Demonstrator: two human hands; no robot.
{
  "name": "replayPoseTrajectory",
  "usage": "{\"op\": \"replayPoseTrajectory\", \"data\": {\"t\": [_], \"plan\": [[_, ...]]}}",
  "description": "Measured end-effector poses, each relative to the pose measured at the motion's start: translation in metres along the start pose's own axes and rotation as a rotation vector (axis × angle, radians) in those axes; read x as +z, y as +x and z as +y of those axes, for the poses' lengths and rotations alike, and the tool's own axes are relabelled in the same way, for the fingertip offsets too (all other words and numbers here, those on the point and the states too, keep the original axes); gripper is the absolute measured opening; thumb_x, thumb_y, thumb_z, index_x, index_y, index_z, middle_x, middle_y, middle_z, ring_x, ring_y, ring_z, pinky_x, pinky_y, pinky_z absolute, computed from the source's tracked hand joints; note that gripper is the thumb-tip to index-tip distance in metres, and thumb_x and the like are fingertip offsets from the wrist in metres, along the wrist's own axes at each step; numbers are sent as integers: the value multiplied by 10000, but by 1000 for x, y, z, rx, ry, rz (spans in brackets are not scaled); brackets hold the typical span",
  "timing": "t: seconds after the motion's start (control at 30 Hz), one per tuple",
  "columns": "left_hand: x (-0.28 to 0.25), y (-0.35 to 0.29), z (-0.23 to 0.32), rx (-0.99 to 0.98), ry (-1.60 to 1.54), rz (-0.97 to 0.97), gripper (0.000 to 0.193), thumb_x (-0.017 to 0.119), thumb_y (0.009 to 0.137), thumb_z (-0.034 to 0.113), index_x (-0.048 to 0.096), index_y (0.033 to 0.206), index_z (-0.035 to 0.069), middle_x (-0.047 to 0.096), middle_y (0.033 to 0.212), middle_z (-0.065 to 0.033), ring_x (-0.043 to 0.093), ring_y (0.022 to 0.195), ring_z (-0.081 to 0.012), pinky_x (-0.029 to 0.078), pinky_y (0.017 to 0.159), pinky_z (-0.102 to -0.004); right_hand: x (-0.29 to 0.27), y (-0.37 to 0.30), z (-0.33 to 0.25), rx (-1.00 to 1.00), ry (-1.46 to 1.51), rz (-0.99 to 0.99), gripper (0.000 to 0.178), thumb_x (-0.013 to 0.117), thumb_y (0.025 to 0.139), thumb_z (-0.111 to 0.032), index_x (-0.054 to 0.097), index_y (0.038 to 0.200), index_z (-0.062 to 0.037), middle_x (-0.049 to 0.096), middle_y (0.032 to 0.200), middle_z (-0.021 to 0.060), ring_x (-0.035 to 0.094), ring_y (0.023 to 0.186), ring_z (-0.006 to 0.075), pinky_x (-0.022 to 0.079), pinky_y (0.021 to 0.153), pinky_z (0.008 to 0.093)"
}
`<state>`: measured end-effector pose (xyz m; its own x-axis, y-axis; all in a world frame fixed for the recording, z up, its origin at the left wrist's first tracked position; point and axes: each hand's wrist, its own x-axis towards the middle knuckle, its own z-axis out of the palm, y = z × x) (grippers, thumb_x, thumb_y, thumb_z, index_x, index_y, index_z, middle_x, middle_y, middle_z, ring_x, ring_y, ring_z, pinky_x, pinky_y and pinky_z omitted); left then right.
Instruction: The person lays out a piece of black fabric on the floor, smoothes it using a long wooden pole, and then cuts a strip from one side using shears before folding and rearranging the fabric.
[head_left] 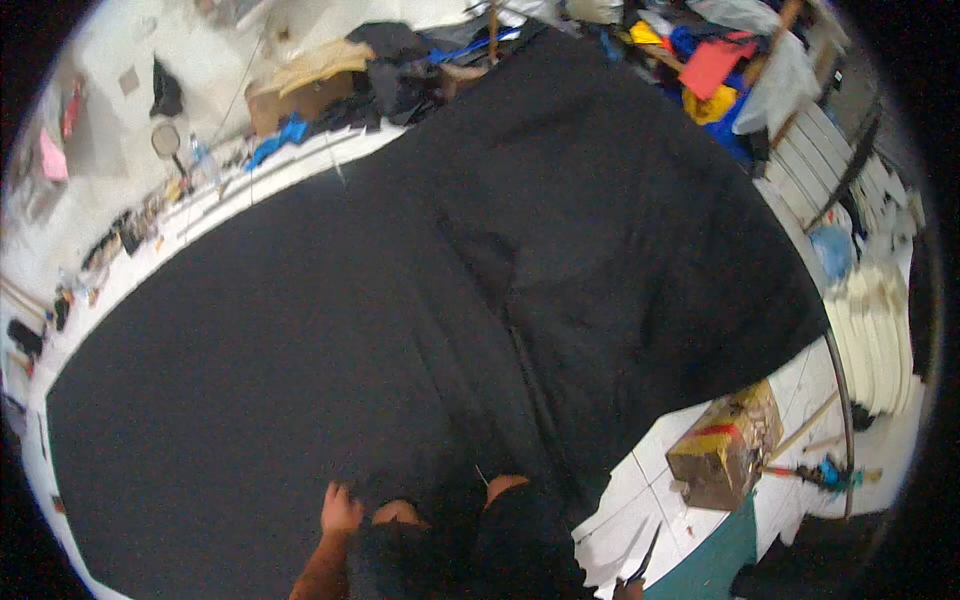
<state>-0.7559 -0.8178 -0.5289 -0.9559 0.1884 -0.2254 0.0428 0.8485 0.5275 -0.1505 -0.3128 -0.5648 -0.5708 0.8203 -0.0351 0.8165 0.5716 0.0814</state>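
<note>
A very large sheet of black cloth point(250, 330) spreads over the white-tiled floor, with long creases and folds running down its middle and right part. My left hand point(342, 508) rests on its near part beside my bent knee, fingers a little apart and holding nothing I can see. At the lower edge, right of the cloth, my right hand point(628, 591) is closed round a dark tool that looks like scissors point(648, 552); its blade points up and away. Most of that hand is cut off by the picture's edge. My two knees show at the cloth's near edge.
A brown taped cardboard box point(705, 465) stands on the tiles at the right. Beyond it are a cream stack of layered material point(872, 340) and a curved dark rod point(845, 420). Coloured scraps and bags point(715, 75) crowd the far right; clutter lines the far wall.
</note>
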Motion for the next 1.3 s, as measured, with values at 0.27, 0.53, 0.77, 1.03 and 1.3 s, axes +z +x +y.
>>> {"op": "replayPoseTrajectory", "data": {"t": [0.27,0.53,0.77,1.03,1.3], "plan": [[-180,-327,-217,-648,204,446,254,573,805,182,691,908,-18,675,907,-191,637,839,-383,493,790,-447,66,28,-81,764,521,-249,513,673,788,-156,477,1179,112,631,1109,291,653,999,426,547,863,499],[-202,-324,-100,-362,-352,748,189,592,910,115,661,1040,-3,658,944,-86,605,869,-175,481,793,-312,92,-3,-107,1036,446,-251,314,656,808,-235,650,959,41,707,911,184,696,890,364,576,768,448],[-90,-239,135,288,6,329,570,683,825,270,517,1320,41,464,1402,-215,280,1407,-443,184,1151,-567,105,64,71,70,317,-463,394,724,737,-443,697,701,-52,688,729,151,683,670,331,545,591,432],[-115,-284,167,385,86,-116,417,736,715,239,661,1092,76,602,1219,-196,540,1169,-432,413,1012,-567,-57,122,-314,-976,344,-73,619,651,842,-509,576,1306,-106,515,1349,162,472,1237,363,406,951,503],[-171,-295,225,404,-314,-421,322,710,730,172,665,1032,72,639,1149,-167,608,1067,-400,499,934,-505,-67,314,-280,-2,558,-46,296,510,968,-237,630,1079,11,657,1084,251,624,1007,414,474,854,476]]}}
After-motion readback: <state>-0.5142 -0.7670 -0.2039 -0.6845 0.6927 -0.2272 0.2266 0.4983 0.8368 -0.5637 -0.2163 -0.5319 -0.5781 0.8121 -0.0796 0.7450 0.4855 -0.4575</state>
